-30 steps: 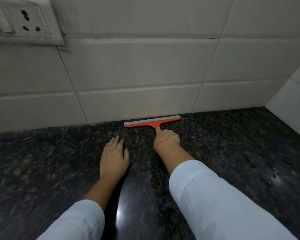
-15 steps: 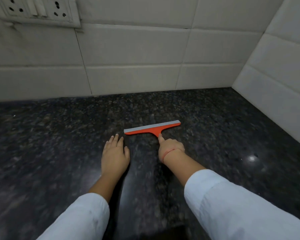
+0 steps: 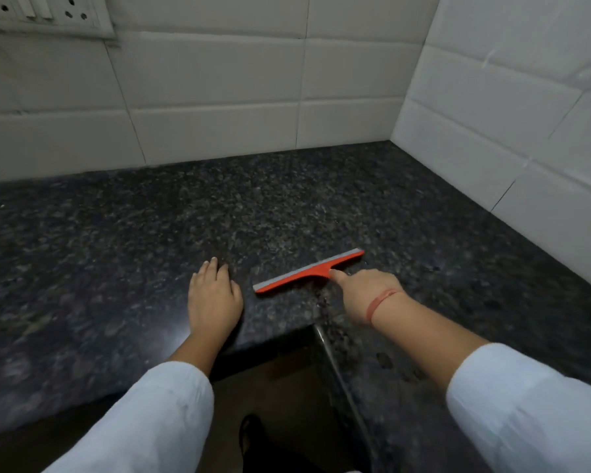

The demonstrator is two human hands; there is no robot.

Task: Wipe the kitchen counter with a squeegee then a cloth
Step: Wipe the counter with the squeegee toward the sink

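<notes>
Gripping the squeegee by its handle, our right hand lies with the forefinger stretched forward to the neck where the handle meets the orange crossbar. The other fingers curl down over the handle, which the hand hides from us. The crossbar, with a grey blade strip along its far edge, sits directly ahead of this fingertip and rests on the dark speckled counter. It is slanted, so that the end on the hand's outer side lies farther away than the end toward the other hand. A red thread circles the right wrist. Our left hand lies released, palm down and flat on the counter, fingers straight and close together. It is just beside the nearer end of the crossbar but apart from it. Beyond both hands the counter meets a white tiled wall; a second tiled wall stands off to the outer side of the right hand. A switch plate is mounted high beyond the left hand. Both forearms wear white sleeves.
</notes>
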